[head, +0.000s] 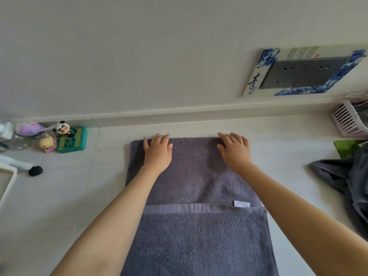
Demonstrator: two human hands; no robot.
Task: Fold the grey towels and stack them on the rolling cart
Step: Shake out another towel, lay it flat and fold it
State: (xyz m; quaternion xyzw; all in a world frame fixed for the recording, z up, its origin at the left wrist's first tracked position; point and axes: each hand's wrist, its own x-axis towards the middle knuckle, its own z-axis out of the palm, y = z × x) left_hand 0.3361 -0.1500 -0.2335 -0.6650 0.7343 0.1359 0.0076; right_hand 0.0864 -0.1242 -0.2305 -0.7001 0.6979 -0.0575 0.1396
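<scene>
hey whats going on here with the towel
A person is folding a grey towel on a pale countertop. Its far part is already doubled over, with the hemmed edge lying across the middle. The left hand and the right hand rest flat on the far fold, pressing it smooth. More grey towels lie in a heap to the right. No rolling cart is in view.

Both forearms bare to frame edge, no sleeves; left hand [158, 151] & right hand [236, 151] ungloved.
</scene>
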